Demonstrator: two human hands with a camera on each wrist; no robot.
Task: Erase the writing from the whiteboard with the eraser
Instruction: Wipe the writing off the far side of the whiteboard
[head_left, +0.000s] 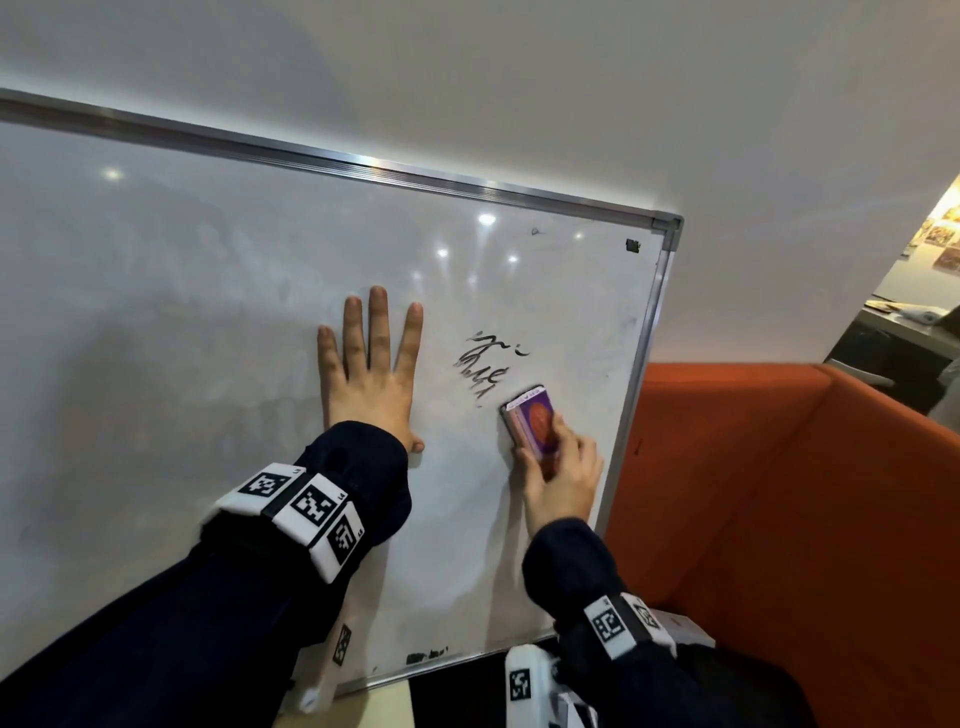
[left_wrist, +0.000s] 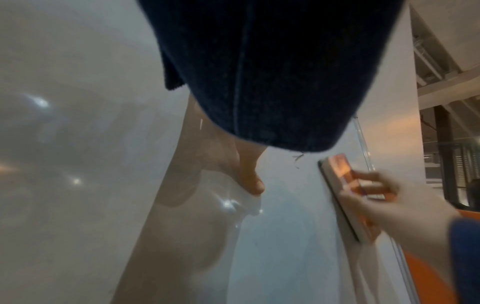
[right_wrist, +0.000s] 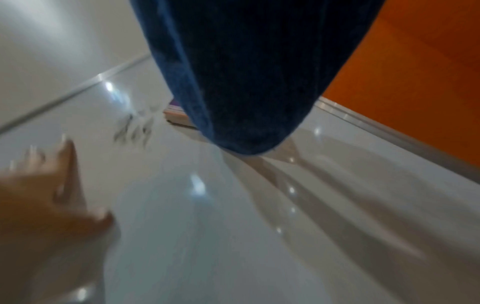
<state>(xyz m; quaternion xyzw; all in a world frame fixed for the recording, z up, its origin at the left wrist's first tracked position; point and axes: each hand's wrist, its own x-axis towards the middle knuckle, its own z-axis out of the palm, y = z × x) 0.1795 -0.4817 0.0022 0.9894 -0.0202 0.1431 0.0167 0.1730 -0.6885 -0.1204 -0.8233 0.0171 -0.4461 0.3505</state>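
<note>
A metal-framed whiteboard leans in front of me. Black scribbled writing, partly smeared, sits right of its middle. My left hand lies flat on the board with fingers spread, just left of the writing. My right hand grips a purple-topped eraser and presses it on the board just below and right of the writing. In the left wrist view the eraser lies flat against the board under the right hand. The right wrist view is blurred, showing the writing and the left hand.
An orange sofa stands directly right of the board's right frame edge. A small black mark sits near the board's top right corner, and dark smudges lie by the bottom edge. A white wall rises behind.
</note>
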